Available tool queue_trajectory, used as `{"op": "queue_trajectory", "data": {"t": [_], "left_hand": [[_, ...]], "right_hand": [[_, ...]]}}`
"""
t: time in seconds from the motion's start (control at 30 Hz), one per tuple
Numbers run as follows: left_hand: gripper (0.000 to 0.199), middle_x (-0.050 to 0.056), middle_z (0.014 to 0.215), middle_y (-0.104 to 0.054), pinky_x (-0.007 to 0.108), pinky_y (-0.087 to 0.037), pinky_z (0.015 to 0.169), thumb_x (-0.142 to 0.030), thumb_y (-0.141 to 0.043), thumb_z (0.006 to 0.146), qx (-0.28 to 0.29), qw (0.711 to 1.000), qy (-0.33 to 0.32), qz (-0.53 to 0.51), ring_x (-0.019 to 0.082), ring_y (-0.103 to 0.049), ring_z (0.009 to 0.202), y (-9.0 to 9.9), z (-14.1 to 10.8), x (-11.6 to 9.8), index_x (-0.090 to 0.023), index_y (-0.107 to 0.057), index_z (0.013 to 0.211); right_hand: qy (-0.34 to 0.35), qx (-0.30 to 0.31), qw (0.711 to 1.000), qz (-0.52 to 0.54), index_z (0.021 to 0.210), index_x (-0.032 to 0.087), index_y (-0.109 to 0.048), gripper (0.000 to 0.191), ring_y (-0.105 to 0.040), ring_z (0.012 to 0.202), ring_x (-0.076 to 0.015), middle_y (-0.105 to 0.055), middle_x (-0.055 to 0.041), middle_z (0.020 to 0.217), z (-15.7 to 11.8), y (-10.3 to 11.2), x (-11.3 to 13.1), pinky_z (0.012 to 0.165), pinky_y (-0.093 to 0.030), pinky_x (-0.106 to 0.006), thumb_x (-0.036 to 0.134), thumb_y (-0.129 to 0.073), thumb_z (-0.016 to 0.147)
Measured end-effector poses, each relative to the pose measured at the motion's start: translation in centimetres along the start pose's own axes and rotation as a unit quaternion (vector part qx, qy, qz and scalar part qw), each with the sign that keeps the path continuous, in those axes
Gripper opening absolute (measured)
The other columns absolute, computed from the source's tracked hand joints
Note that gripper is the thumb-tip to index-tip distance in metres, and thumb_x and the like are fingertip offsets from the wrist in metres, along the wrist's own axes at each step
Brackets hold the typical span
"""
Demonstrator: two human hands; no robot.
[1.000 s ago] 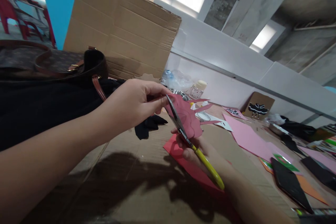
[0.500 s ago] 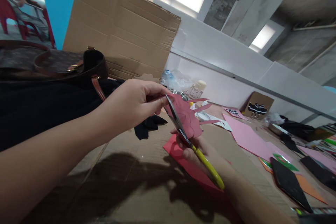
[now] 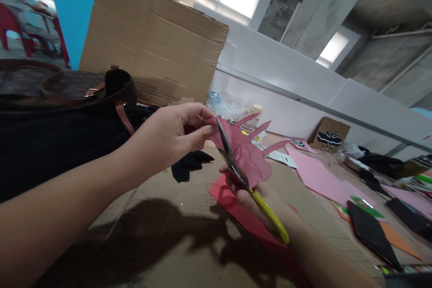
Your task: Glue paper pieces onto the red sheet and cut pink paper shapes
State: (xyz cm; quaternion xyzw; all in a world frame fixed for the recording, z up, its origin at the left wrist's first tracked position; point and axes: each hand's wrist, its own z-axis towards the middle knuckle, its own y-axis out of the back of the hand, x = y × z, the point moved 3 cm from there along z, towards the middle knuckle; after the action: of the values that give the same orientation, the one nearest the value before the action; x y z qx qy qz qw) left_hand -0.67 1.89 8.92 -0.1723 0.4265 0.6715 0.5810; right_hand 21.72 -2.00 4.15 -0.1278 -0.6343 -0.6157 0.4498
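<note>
A person's left hand (image 3: 168,137) pinches the near edge of a dusty-red paper cutout (image 3: 248,155) between thumb and fingertips, its grip closed on the sheet and holding it up off the cardboard-covered surface (image 3: 182,216) so the blades can pass on both sides. The right hand (image 3: 251,195) comes in from below with its grip closed around the handles of a pair of yellow-handled scissors (image 3: 249,186), whose steel blades run up along the cutout's left margin; they appear nearly shut against the paper, though the exact gap cannot be told. The cutout's pointed strips fan away to the right, clear of the blades.

Directly beneath the hands lies a brighter red sheet (image 3: 236,211), flat on the cardboard where trimmings would land. A brown patterned handbag (image 3: 84,90) rests on dark cloth at left, in front of a tall cardboard panel (image 3: 151,49) leaning against the wall. To the right, a pink paper sheet (image 3: 317,175) and black and orange offcuts (image 3: 371,234) are spread across the surface, well apart from the cutting.
</note>
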Motion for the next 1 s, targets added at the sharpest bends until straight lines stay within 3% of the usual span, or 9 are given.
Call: {"op": "queue_trajectory", "data": {"t": [0.1,0.17,0.3,0.47,0.57,0.67,0.77,0.9,1.0], "left_hand": [[0.015,-0.003,0.062,-0.063,0.020,-0.042,0.052,-0.035,-0.065,0.091,0.004,1.000,-0.002,0.008,0.011,-0.057,0.056,0.0,-0.1,0.0,-0.022,-0.070,0.098],[0.016,-0.003,0.063,-0.063,0.020,-0.043,0.052,-0.036,-0.064,0.091,0.005,1.000,-0.004,0.013,0.011,-0.058,0.056,0.1,-0.1,0.1,-0.022,-0.070,0.098],[0.017,-0.002,0.066,-0.064,0.020,-0.044,0.053,-0.036,-0.064,0.091,0.004,1.000,-0.005,0.011,0.011,-0.058,0.057,0.0,-0.1,0.0,-0.021,-0.070,0.096],[0.017,-0.003,0.064,-0.062,0.021,-0.044,0.052,-0.036,-0.063,0.091,0.001,1.000,0.004,0.019,0.012,-0.057,0.057,-0.1,-0.2,0.1,-0.021,-0.069,0.094],[0.016,-0.002,0.067,-0.064,0.021,-0.042,0.052,-0.035,-0.063,0.090,-0.007,0.999,0.001,0.037,0.012,-0.057,0.058,0.0,-0.3,0.1,-0.021,-0.070,0.094],[0.017,-0.002,0.067,-0.064,0.022,-0.041,0.052,-0.037,-0.064,0.090,-0.018,0.998,-0.005,0.057,0.012,-0.056,0.059,0.1,-0.3,0.1,-0.022,-0.070,0.090],[0.018,-0.002,0.068,-0.064,0.022,-0.041,0.053,-0.039,-0.065,0.090,-0.026,0.998,-0.014,0.061,0.012,-0.055,0.059,0.2,-0.2,0.2,-0.022,-0.070,0.089],[0.019,-0.002,0.070,-0.064,0.022,-0.043,0.055,-0.040,-0.066,0.090,-0.025,0.999,-0.015,0.036,0.012,-0.058,0.062,0.1,-0.1,0.5,-0.022,-0.070,0.093],[0.020,-0.003,0.071,-0.065,0.021,-0.045,0.056,-0.042,-0.068,0.089,-0.025,1.000,-0.012,0.008,0.012,-0.059,0.063,0.0,-0.2,0.7,-0.022,-0.068,0.094]], "right_hand": [[-0.042,0.011,0.999,0.009,0.128,0.023,-0.060,0.057,-0.063,0.100,-0.0296,-0.066,-0.0115,0.110,-0.2,0.0,-0.1,0.088,-0.056,-0.045,0.061,-0.061,0.086],[-0.051,0.020,0.998,0.010,0.126,0.022,-0.061,0.055,-0.062,0.089,-0.0265,-0.066,-0.0100,0.103,-0.3,-0.1,-0.2,0.081,-0.056,-0.041,0.061,-0.059,0.087],[0.002,0.022,1.000,0.012,0.118,0.024,-0.064,0.051,-0.057,0.078,-0.0226,-0.061,-0.0053,0.088,0.0,-0.2,0.3,0.073,-0.053,-0.036,0.064,-0.059,0.087],[0.004,0.028,0.999,0.023,0.111,0.021,-0.063,0.054,-0.055,0.081,-0.0230,-0.058,-0.0050,0.086,0.2,-0.3,-0.2,0.071,-0.052,-0.035,0.068,-0.058,0.086],[-0.004,0.021,0.999,0.047,0.100,0.021,-0.062,0.048,-0.054,0.088,-0.0246,-0.056,-0.0040,0.082,0.1,-0.4,-1.1,0.079,-0.051,-0.038,0.067,-0.058,0.087],[-0.008,0.017,0.998,0.065,0.105,0.020,-0.060,0.050,-0.053,0.092,-0.0248,-0.057,-0.0050,0.089,-0.1,-0.5,-1.5,0.083,-0.050,-0.040,0.067,-0.058,0.088],[-0.018,0.015,0.997,0.072,0.107,0.021,-0.059,0.056,-0.052,0.086,-0.0235,-0.055,-0.0052,0.092,-0.2,-0.5,-1.5,0.081,-0.050,-0.040,0.072,-0.059,0.084],[-0.039,0.021,0.995,0.089,0.091,0.023,-0.060,0.052,-0.051,0.089,-0.0248,-0.050,-0.0032,0.083,-0.2,-0.6,-1.7,0.079,-0.049,-0.039,0.074,-0.060,0.082],[-0.026,0.021,0.994,0.102,0.095,0.024,-0.063,0.047,-0.050,0.089,-0.0244,-0.048,-0.0029,0.082,-0.1,-0.7,-1.9,0.075,-0.048,-0.035,0.069,-0.062,0.084]]}}
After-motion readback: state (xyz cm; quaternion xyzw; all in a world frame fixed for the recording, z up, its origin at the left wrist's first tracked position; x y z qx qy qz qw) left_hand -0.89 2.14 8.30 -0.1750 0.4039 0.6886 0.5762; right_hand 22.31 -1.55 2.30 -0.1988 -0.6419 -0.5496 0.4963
